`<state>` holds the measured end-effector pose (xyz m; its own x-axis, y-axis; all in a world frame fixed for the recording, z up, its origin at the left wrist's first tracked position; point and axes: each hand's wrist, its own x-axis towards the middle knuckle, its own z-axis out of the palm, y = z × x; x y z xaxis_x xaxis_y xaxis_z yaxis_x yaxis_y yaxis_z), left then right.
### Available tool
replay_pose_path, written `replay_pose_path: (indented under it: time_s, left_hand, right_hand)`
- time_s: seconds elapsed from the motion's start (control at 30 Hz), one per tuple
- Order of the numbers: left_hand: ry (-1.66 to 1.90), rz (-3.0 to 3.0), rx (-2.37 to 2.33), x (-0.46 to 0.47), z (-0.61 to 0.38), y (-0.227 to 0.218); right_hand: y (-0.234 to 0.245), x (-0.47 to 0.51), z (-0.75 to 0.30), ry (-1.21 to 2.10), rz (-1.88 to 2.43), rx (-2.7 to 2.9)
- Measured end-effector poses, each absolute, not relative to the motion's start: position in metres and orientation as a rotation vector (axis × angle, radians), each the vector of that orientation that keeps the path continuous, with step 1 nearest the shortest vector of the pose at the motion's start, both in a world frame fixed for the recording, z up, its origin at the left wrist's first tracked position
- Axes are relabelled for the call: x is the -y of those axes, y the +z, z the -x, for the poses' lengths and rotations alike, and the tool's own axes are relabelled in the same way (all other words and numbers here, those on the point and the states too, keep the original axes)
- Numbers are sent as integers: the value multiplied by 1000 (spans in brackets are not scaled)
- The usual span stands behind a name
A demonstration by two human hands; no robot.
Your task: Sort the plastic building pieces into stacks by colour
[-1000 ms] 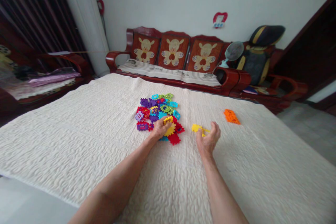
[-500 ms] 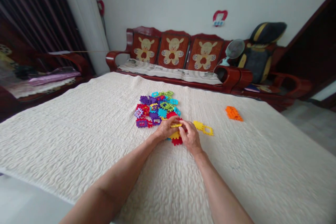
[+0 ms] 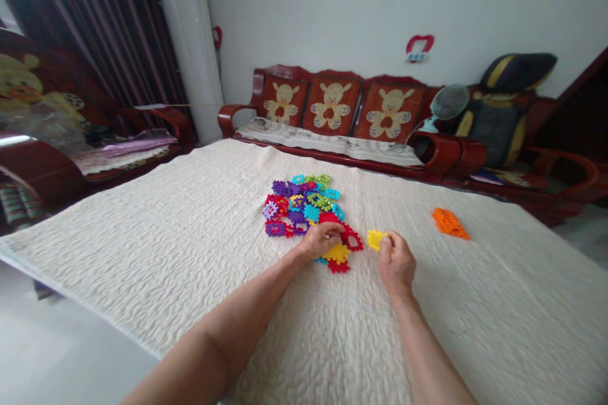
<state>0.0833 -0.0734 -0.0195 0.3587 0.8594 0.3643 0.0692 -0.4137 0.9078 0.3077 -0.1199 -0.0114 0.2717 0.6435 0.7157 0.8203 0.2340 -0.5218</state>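
Note:
A heap of small plastic interlocking tiles (image 3: 304, 202) in purple, blue, green, red and yellow lies in the middle of a cream quilted cloth (image 3: 190, 234). My left hand (image 3: 321, 239) rests curled on the near edge of the heap, over red and yellow tiles; whether it grips one is hidden. My right hand (image 3: 398, 261) is closed with its fingertips on yellow tiles (image 3: 375, 239) lying to the right of the heap. A few orange tiles (image 3: 449, 223) sit apart, farther right.
A dark red wooden sofa (image 3: 342, 107) with bear cushions stands behind the cloth. Beside it are a small fan (image 3: 449, 103) and a bag (image 3: 506, 111). Another wooden seat (image 3: 137, 139) with clutter and dark curtains are at the left.
My right hand has drawn away from my left and carried a yellow tile to the right, onto the other yellow tiles. My left hand has settled onto the heap. The camera has turned slightly.

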Motion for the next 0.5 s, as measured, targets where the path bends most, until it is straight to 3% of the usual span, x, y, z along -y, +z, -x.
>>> replay_pose_path:
  time_s: [0.17,0.27,0.5]
  left_hand:
    - [1217,-1722,-820,69,-82,-23]
    - [1248,-1635,-814,68,-83,-23]
    - [1330,-1487,-862,77,-83,-10]
  right_hand:
    - [-16,116,-345,-378,1688,1271]
    - [-8,120,-338,-451,1586,1254]
    - [14,143,-258,-52,1244,1685]
